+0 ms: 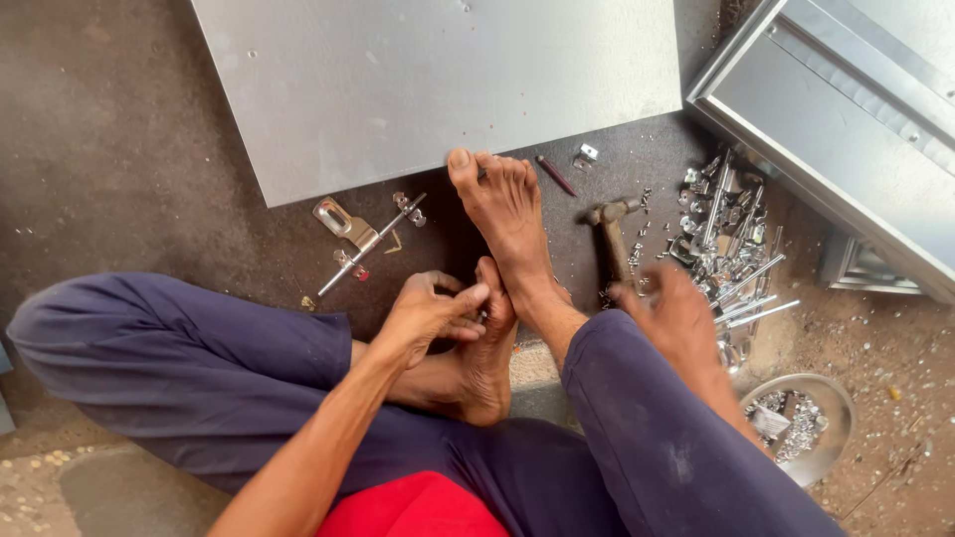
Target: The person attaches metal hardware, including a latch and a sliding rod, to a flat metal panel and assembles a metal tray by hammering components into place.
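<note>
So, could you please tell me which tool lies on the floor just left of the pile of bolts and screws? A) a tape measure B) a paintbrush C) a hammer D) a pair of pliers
C: a hammer with a wooden handle lies beside the pile of bolts and screws, and the blurred right hand hovers just below its handle.

Dark, dusty floor point(119, 149), gritty toward four o'clock. At twelve o'clock, a flat grey metal sheet point(438, 80); at two o'clock, a metal cabinet frame point(846, 129). Just below the sheet's edge, a latch rod with fittings point(370, 244). At three o'clock, a hammer point(612, 234) beside a heap of bolts and screws point(726, 249). At four o'clock, a steel bowl of small hardware point(806, 423).
</note>
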